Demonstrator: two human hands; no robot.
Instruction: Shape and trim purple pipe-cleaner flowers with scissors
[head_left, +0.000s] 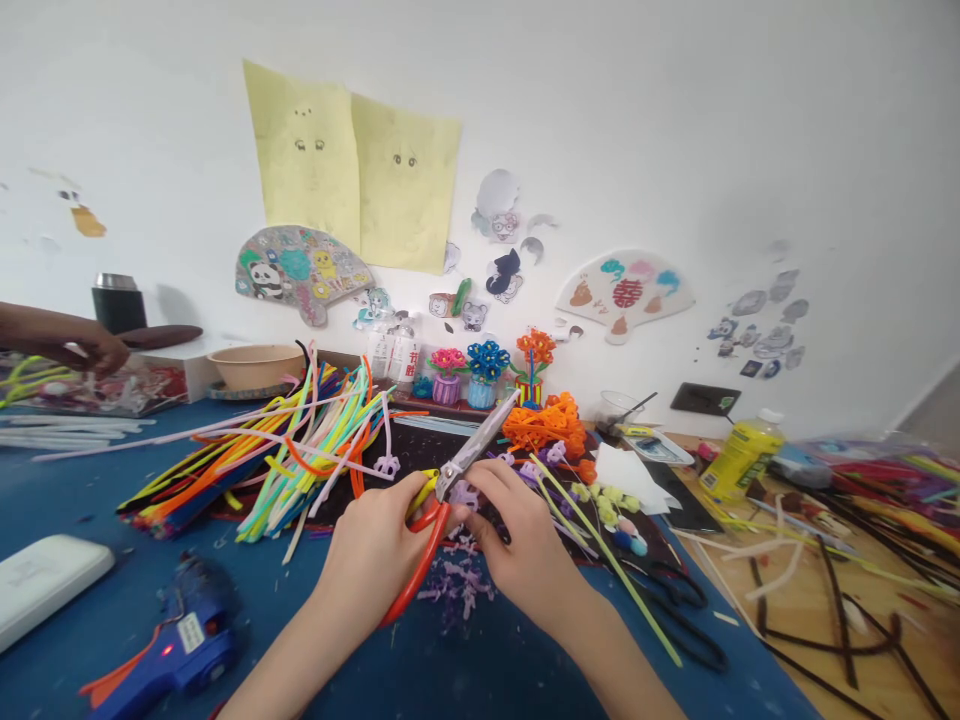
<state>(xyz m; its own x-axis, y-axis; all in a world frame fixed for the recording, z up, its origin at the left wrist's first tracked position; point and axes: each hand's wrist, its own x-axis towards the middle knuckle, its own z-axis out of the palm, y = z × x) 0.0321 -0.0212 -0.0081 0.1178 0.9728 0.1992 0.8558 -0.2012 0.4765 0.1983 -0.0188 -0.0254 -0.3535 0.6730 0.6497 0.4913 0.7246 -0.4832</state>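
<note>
My left hand [375, 545] is closed around the red-handled scissors [424, 562], whose blades point up and away to the right. A small yellow piece [424, 492] shows at its fingertips. Just right of the scissors' pivot, my right hand [514, 530] has its fingers bent together beside the blades; what they pinch is too small to make out. Purple scraps [459, 585] lie on the blue tabletop [442, 672] below the hands. Behind them is a pile of orange pipe-cleaner shapes [551, 425].
Bundled pipe cleaners [262, 455] lie left of centre. A blue glue gun [184, 640] and white case [49, 585] are at the near left. Black scissors [686, 625] and a yellow bottle [741, 458] stand or lie right. Another person's hand [94, 345] reaches in at far left.
</note>
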